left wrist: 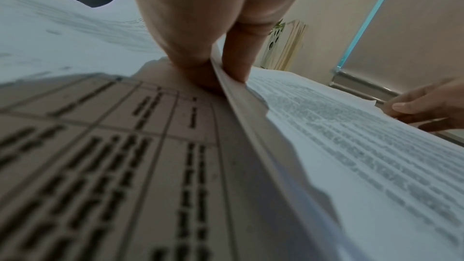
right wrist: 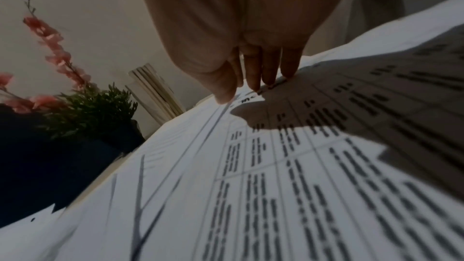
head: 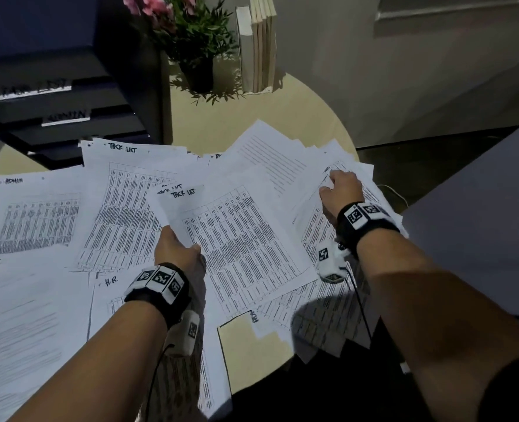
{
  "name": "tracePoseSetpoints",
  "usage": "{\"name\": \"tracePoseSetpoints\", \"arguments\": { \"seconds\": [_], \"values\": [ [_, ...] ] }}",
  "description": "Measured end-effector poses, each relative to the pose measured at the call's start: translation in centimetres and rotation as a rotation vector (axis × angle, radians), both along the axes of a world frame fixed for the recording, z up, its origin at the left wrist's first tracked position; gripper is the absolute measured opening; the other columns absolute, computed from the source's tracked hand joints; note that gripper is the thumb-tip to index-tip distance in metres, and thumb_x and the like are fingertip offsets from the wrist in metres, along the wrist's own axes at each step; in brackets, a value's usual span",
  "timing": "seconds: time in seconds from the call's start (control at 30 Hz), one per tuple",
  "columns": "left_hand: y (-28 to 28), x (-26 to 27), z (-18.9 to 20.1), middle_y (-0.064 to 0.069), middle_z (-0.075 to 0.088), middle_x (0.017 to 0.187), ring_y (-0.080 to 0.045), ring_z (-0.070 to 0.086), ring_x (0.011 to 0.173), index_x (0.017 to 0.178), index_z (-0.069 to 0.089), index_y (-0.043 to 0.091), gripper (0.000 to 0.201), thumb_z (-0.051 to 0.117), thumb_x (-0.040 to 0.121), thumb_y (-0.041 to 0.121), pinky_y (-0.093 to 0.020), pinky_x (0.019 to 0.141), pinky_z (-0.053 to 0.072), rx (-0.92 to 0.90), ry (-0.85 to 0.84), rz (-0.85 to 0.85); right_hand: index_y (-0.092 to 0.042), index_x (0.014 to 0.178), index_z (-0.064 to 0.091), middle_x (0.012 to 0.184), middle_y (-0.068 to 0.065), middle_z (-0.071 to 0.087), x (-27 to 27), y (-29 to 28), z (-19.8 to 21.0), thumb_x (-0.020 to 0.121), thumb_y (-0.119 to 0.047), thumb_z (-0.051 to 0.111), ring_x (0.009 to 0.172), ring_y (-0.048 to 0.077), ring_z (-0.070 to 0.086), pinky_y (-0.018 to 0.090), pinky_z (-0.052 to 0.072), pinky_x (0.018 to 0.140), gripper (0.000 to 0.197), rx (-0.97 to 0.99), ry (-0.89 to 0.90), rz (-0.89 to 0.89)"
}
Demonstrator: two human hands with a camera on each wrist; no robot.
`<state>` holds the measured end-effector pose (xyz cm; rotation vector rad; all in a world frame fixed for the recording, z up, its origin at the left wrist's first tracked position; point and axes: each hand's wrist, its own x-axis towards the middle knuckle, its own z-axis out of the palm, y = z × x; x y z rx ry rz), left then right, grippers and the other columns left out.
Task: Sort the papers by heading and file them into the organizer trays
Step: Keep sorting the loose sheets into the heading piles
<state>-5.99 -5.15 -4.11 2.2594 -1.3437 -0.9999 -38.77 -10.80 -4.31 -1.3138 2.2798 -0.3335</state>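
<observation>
Printed sheets with handwritten headings cover the round table. My left hand (head: 191,248) pinches the left edge of a thin stack headed TASK LIST (head: 237,245), lifted slightly off the pile; thumb and finger clamp that edge (left wrist: 218,70). My right hand (head: 331,184) lies on the right-hand pile, its straight fingertips (right wrist: 266,80) pressing the top of a tabled sheet (right wrist: 301,166). The dark organizer (head: 69,71) stands at the back left, with tray labels TASK LIST (head: 33,89) and ADMIN (head: 66,117). Flat sheets read ADMIN (head: 36,220), TASK LIST (head: 124,208), I.T (head: 24,315) and H.R (head: 112,281).
A potted plant with pink flowers (head: 197,65) and several upright books (head: 258,47) stand at the back of the beige table (head: 297,117). A grey surface (head: 480,223) borders the right side. Bare tabletop shows near the front edge (head: 252,354).
</observation>
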Motion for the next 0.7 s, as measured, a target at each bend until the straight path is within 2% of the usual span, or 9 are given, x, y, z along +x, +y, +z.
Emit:
{"name": "tracePoseSetpoints", "arguments": {
  "seconds": [0.17,0.23,0.3,0.37,0.4,0.47,0.53,0.6,0.7],
  "values": [
    [0.2,0.2,-0.2,-0.009,0.05,0.101,-0.023,0.047,0.092,0.116,0.046,0.0,0.037,0.069,0.088,0.008,-0.032,0.078,0.039,-0.001,0.019,-0.031,-0.011,0.153,0.023,0.152,0.017,0.034,1.2,-2.3,-0.1,0.093,-0.037,0.059,0.141,0.036,0.029,0.048,0.031,0.112,0.075,0.03,-0.101,-0.023],
    [0.2,0.2,-0.2,-0.008,0.05,0.099,-0.023,0.047,0.091,0.11,0.045,0.003,0.033,0.069,0.088,0.008,-0.033,0.078,0.039,0.002,0.014,-0.041,-0.013,0.157,0.009,0.159,0.014,0.024,1.8,-3.1,0.0,0.094,-0.034,0.06,0.146,0.032,0.023,0.044,0.025,0.117,0.084,0.023,-0.234,-0.053],
    [0.2,0.3,-0.1,-0.009,0.049,0.097,-0.024,0.048,0.09,0.103,0.041,0.007,0.031,0.069,0.088,0.009,-0.033,0.076,0.038,0.009,0.01,-0.047,-0.014,0.158,0.004,0.161,0.01,0.022,2.6,-3.4,0.4,0.096,-0.028,0.06,0.147,0.027,0.025,0.035,0.026,0.115,0.085,-0.047,-0.397,-0.111],
    [0.3,0.3,-0.1,-0.009,0.05,0.098,-0.024,0.049,0.091,0.106,0.043,0.006,0.032,0.069,0.088,0.01,-0.033,0.076,0.039,0.01,0.014,-0.054,-0.015,0.157,0.013,0.157,0.008,0.031,3.2,-3.5,0.7,0.094,-0.02,0.061,0.142,0.024,0.035,0.029,0.033,0.108,0.079,-0.121,-0.481,-0.175],
    [0.3,0.3,-0.1,-0.008,0.05,0.1,-0.024,0.049,0.092,0.111,0.045,0.005,0.034,0.069,0.088,0.01,-0.033,0.077,0.04,0.016,0.023,-0.056,-0.014,0.153,0.027,0.149,0.008,0.043,3.4,-3.6,0.7,0.092,-0.016,0.062,0.134,0.024,0.045,0.028,0.039,0.102,0.07,-0.151,-0.505,-0.18],
    [0.2,0.5,0.0,-0.006,0.051,0.1,-0.025,0.051,0.094,0.117,0.046,0.004,0.037,0.069,0.088,0.01,-0.035,0.081,0.043,0.022,0.046,-0.06,-0.011,0.124,0.058,0.114,0.007,0.063,3.7,-3.6,1.0,0.084,-0.013,0.06,0.102,0.024,0.062,0.028,0.048,0.082,0.04,-0.227,-0.512,-0.132],
    [0.3,0.6,0.1,-0.004,0.052,0.099,-0.029,0.055,0.099,0.117,0.047,0.006,0.037,0.069,0.087,0.009,-0.037,0.084,0.047,0.02,0.08,-0.04,-0.015,0.096,0.066,0.09,0.006,0.062,3.5,-3.6,2.1,0.077,-0.017,0.054,0.08,0.024,0.058,0.032,0.05,0.071,0.023,-0.401,-0.468,-0.14],
    [0.4,0.6,0.3,-0.003,0.056,0.105,-0.03,0.059,0.106,0.125,0.048,0.01,0.044,0.069,0.087,0.008,-0.04,0.088,0.049,-0.008,0.137,0.003,-0.016,0.084,0.067,0.088,0.006,0.059,2.9,-3.4,4.2,0.08,-0.007,0.055,0.081,0.023,0.06,0.032,0.052,0.073,0.016,-0.654,-0.362,-0.118],
    [0.2,0.6,0.7,-0.005,0.057,0.131,-0.031,0.057,0.119,0.148,0.027,0.031,0.077,0.069,0.087,0.009,-0.045,0.099,0.047,-0.086,0.255,0.021,-0.004,0.088,0.069,0.091,-0.004,0.056,2.2,-1.4,9.3,0.087,0.0,0.062,0.084,-0.004,0.056,0.01,0.042,0.073,0.008,-0.975,-0.218,0.048]
  ]
}}
